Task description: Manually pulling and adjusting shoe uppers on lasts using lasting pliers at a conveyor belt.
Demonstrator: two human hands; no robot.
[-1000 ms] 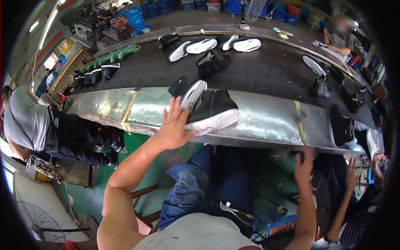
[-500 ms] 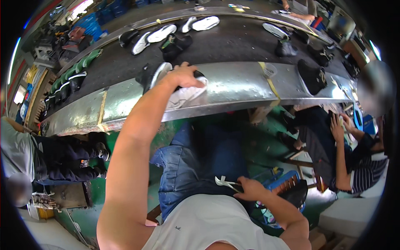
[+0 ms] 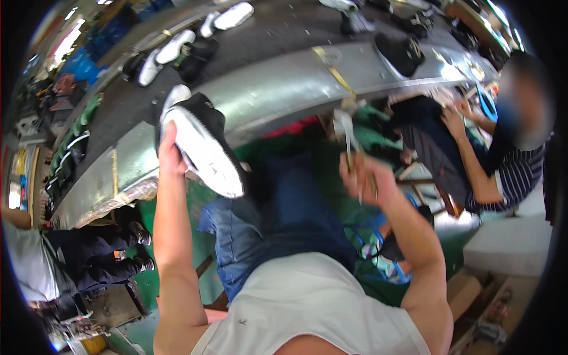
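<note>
White-soled black shoe (image 3: pixel 207 154) is held up at the near edge of the table by the left hand (image 3: pixel 170 157), its sole turned toward the viewer and its length slanted down to the right. It is gripped at the left edge of the sole; the left fingers are clamped on it, partly hidden behind it. Behind it, another shoe (image 3: pixel 177 93) is mostly covered. By the right hand (image 3: pixel 373 180), raised well apart from the shoe, a metal hand tool (image 3: pixel 345 125) is held; its pale head is pointed upward, and the right fingers are closed around its handles, though details are lost to blur. Along the table, a bright metal border (image 3: pixel 272 86) is crossed by a yellow strip (image 3: pixel 334 72), and a black shoe (image 3: pixel 399 54) is set at the right. On the dark surface (image 3: pixel 290 35) beyond, white-soled shoes (image 3: pixel 234 16) are laid on their sides, soles showing. Below, blue jeans (image 3: pixel 239 234) are seen over a green floor (image 3: pixel 198 234). At the right, a striped sleeve (image 3: pixel 497 183) is worn by a seated co-worker; at the left, dark trousers (image 3: pixel 97 251) are worn by another.
</note>
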